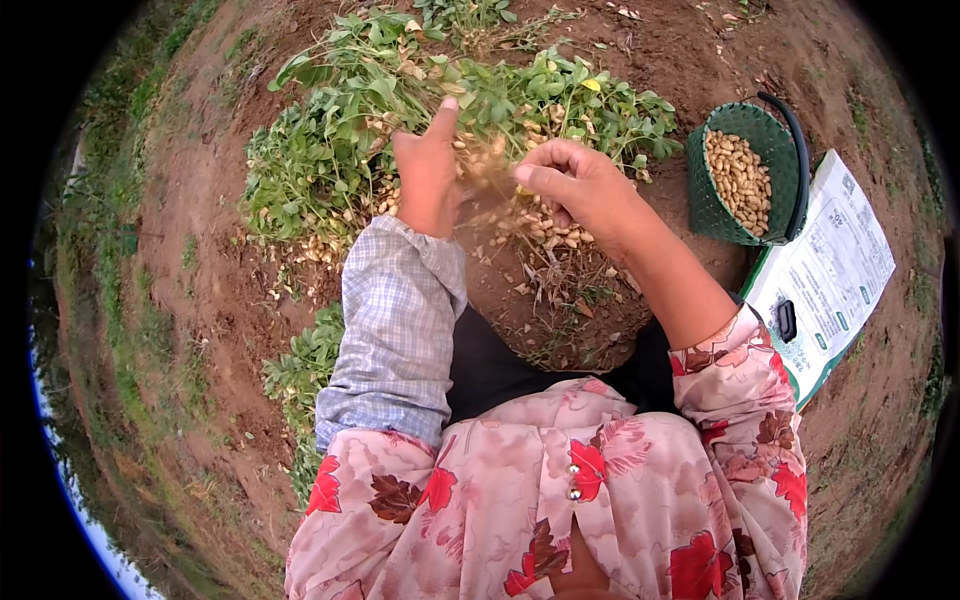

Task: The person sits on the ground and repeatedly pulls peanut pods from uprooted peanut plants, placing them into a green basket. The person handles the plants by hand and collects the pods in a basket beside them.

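Uprooted peanut plants [322, 150] with green leaves and pale pods lie in a row on the soil before me. My left hand [429, 169] grips the stems of a peanut plant, its thumb pointing away from me. Blurred roots and pods [484, 161] hang between my two hands. At their right side is my right hand [566, 180], thumb and forefinger bent together; whether a pod is between them I cannot tell. Beneath it, peanut pods [555, 229] lie among roots. To the right stands a green woven basket [701, 195], partly filled with peanuts [739, 180].
A printed white and green sack [832, 262] lies right of the basket, with a small black object [786, 321] on it. The basket's dark handle [796, 150] leans to the right. More leafy plants [307, 375] lie by my left sleeve. Reddish-brown soil surrounds these things.
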